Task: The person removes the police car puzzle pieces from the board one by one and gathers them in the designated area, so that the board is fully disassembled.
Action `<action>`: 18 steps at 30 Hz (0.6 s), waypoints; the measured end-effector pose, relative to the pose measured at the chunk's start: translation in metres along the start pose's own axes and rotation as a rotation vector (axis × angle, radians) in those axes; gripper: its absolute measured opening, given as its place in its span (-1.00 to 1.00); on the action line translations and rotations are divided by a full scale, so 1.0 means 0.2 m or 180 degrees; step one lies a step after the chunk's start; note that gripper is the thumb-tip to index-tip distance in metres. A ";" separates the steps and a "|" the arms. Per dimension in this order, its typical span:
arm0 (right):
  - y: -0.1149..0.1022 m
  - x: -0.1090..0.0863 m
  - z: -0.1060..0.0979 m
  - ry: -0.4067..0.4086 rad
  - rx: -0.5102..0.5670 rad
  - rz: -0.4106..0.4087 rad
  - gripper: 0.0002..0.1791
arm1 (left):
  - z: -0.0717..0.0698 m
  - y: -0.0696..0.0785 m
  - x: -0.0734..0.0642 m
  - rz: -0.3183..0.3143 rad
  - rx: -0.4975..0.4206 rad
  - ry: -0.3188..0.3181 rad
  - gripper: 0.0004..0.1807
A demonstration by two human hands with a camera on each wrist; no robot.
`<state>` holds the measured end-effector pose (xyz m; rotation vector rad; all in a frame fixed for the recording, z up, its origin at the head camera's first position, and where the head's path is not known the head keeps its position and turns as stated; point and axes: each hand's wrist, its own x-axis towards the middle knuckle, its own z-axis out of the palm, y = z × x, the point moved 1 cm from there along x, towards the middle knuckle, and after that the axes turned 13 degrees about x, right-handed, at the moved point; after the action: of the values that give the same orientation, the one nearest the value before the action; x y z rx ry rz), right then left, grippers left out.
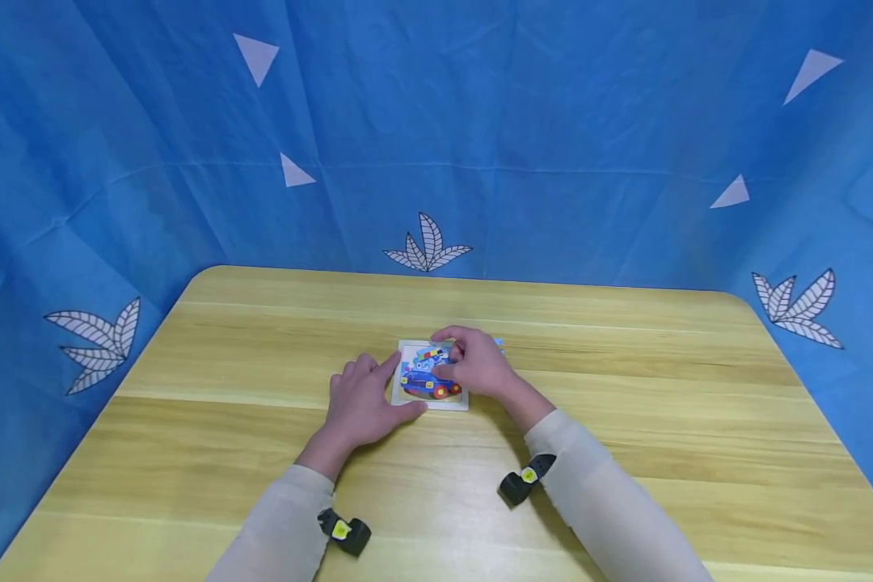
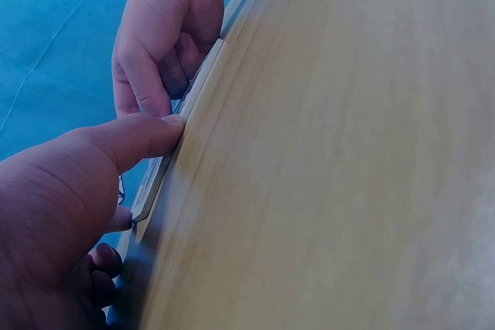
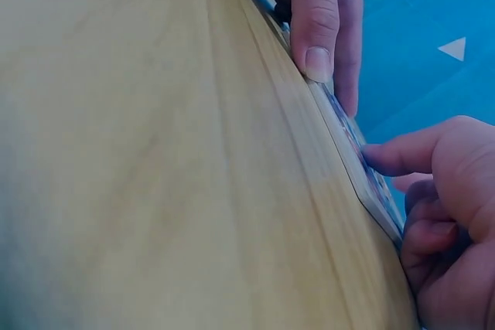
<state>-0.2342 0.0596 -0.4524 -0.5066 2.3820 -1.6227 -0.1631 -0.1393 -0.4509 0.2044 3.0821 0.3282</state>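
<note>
Picture board: flat on the table point(image 1: 647, 420), ahead of the wearer and between the two hands; all places below are taken from this board point(image 1: 447, 406).
Printed face: a blue vehicle with red wheels point(image 1: 428, 383), inside a pale border; upper right portion partly covered by fingers.
Left hand: at the board's left side point(image 1: 364, 404); thumb at the near edge, index finger along the left edge towards the far corner.
Left grip: wide, thumb and index finger spread and touching the board.
Right hand: over the board's right side point(image 1: 482, 364); thumb tip touching the printed face, index finger arched near the far edge, other fingers bent.
Right grip: thumb and index tips narrowly apart in the head view; whether a loose part is held between the fingers, cannot tell.
Light blue item: just right of the board, beyond the right hand point(image 1: 499, 344); mostly hidden, nature not determined.
Wrist devices: black, with yellow labels; one nearer the wearer than the board on its left point(image 1: 345, 531), one likewise on its right point(image 1: 527, 478).
Sleeves: pale, on both forearms point(image 1: 276, 529).
Backdrop: blue cloth behind the board point(image 1: 480, 105), printed with white triangles and leaves.
</note>
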 end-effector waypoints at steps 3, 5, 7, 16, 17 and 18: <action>0.00 0.00 0.00 -0.0016 -0.0053 0.0004 -0.55 | 0.00 0.00 0.00 -0.0005 -0.0006 0.0001 0.08; 0.00 0.00 0.00 -0.0019 -0.0071 0.0016 -0.59 | 0.00 0.00 0.00 -0.0005 -0.0013 0.0007 0.08; 0.00 0.00 0.00 -0.0016 -0.0085 0.0035 -0.62 | 0.00 0.00 0.00 -0.0003 -0.0021 0.0016 0.07; -0.01 0.00 0.00 -0.0084 -0.0141 0.0080 -0.64 | -0.01 0.00 0.00 0.0012 -0.0029 0.0017 0.07; -0.01 0.00 0.00 -0.0095 -0.0148 0.0078 -0.65 | -0.01 0.00 0.00 0.0013 -0.0027 0.0017 0.07; -0.01 0.00 0.00 -0.0104 -0.0150 0.0078 -0.66 | -0.01 0.00 0.00 0.0015 -0.0026 0.0015 0.07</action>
<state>-0.2334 0.0585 -0.4501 -0.5063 2.3981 -1.5398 -0.1625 -0.1390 -0.4490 0.2107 3.0847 0.3418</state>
